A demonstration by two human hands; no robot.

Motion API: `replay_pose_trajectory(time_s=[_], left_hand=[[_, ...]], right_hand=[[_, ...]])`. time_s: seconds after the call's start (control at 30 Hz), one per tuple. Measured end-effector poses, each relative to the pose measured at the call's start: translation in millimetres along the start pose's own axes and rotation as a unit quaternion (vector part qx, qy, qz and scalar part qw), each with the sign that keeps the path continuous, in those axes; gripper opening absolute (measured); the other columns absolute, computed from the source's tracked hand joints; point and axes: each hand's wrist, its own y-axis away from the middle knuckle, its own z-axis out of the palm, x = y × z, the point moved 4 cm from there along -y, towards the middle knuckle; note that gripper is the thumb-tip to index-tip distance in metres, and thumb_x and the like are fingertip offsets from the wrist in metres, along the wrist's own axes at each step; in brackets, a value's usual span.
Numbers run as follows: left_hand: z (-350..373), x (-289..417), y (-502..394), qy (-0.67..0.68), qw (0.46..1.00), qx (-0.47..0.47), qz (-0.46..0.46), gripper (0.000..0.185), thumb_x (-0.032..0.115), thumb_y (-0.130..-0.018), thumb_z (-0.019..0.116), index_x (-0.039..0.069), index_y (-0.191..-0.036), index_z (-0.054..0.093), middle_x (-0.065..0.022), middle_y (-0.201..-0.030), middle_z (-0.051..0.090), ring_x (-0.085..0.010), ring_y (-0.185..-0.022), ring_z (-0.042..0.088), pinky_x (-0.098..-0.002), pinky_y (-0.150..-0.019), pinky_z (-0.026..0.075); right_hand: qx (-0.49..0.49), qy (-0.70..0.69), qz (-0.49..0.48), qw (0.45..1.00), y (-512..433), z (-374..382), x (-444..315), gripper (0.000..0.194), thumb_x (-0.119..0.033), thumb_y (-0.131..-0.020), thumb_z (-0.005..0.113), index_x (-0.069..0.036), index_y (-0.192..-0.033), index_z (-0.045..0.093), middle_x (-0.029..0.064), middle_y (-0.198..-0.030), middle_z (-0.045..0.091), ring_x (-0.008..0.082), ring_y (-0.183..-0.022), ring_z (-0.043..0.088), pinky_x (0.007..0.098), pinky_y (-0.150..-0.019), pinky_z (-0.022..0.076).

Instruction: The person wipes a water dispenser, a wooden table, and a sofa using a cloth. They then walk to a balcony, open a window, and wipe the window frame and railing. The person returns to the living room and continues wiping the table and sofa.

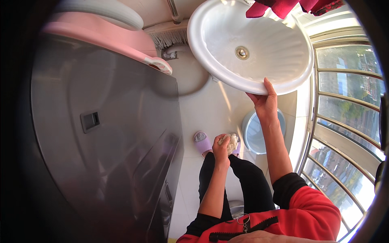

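Note:
My left hand (221, 149) is closed around a crumpled cream-coloured mesh scrubber (232, 144), above my feet. My right hand (266, 102) grips the near rim of a white oval washbasin (223, 74). The thumb rests on top of that rim, while the fingers go under it, partly hidden. Inside the basin, a round metal drain (242, 53) shows at the bottom. My right forearm passes over a light blue plastic basin (252, 133) on the floor.
A dark glossy appliance (115, 100) fills the left side. Behind it are a pink plastic tub (121, 39) and a mop head (170, 38). A grey corrugated hose (197, 92) crosses the floor. Barred windows (346, 82) line the right; red cloth (281, 7) hangs above the washbasin.

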Motion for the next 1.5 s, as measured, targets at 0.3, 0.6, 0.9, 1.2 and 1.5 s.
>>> replay_pose_trajectory(time_s=[0.3, 0.6, 0.9, 1.2, 1.5], left_hand=[[4.9, 14.6, 2.0, 0.004, 1.0, -0.002, 0.008, 0.02, 0.01, -0.089, 0.069, 0.004, -0.107, 0.062, -0.0031, -0.1, 0.064, -0.0123, -0.09, 0.062, -0.0264, -0.081, 0.051], [5.1, -13.9, -1.8, -0.023, 1.0, -0.009, 0.009, 0.017, 0.009, -0.09, 0.069, 0.004, -0.105, 0.062, -0.0032, -0.098, 0.064, -0.0122, -0.087, 0.063, -0.0261, -0.077, 0.053], [-40.9, -31.0, 100.2, -0.034, 0.999, -0.022, 0.01, 0.021, 0.013, -0.09, 0.071, 0.004, -0.107, 0.063, -0.0038, -0.097, 0.066, -0.0121, -0.085, 0.064, -0.0261, -0.078, 0.053], [-52.5, 5.4, 328.5, -0.013, 0.996, -0.08, 0.031, 0.025, 0.02, -0.091, 0.07, 0.006, -0.11, 0.062, -0.0036, -0.102, 0.066, -0.0123, -0.088, 0.064, -0.0268, -0.079, 0.052], [-186.9, 42.8, 523.3, 0.211, 0.969, -0.056, 0.119, 0.026, 0.021, -0.096, 0.064, 0.005, -0.117, 0.059, -0.0076, -0.108, 0.065, -0.0177, -0.099, 0.066, -0.0324, -0.082, 0.055]], right_hand=[[0.092, -0.057, -0.021, 0.994, -0.5, 5.0, 7.6, 0.036, -0.022, -0.092, 0.067, 0.0, -0.116, 0.053, 0.0172, -0.116, 0.061, 0.0363, -0.109, 0.064, 0.0512, -0.094, 0.0579], [0.034, -0.057, -0.019, 0.998, -2.4, 2.3, 9.1, 0.04, -0.029, -0.096, 0.064, 0.002, -0.118, 0.051, 0.018, -0.114, 0.059, 0.0353, -0.107, 0.064, 0.0503, -0.091, 0.0592], [-0.12, 0.058, 0.146, 0.98, 82.3, -31.2, -11.7, 0.084, -0.028, -0.097, 0.064, 0.006, -0.152, 0.01, 0.0253, -0.142, 0.041, 0.0357, -0.127, 0.053, 0.0418, -0.105, 0.0497], [-0.135, 0.292, 0.351, 0.88, 315.2, -115.4, -15.0, 0.044, -0.021, -0.101, 0.055, 0.001, -0.137, 0.045, 0.0145, -0.113, 0.066, 0.0216, -0.099, 0.067, 0.035, -0.088, 0.0554], [-0.321, 0.421, 0.349, 0.773, 502.1, -82.9, -12.9, 0.055, -0.048, -0.103, 0.045, 0.001, -0.124, 0.056, 0.0168, -0.113, 0.068, 0.0248, -0.101, 0.067, 0.0346, -0.092, 0.051]])
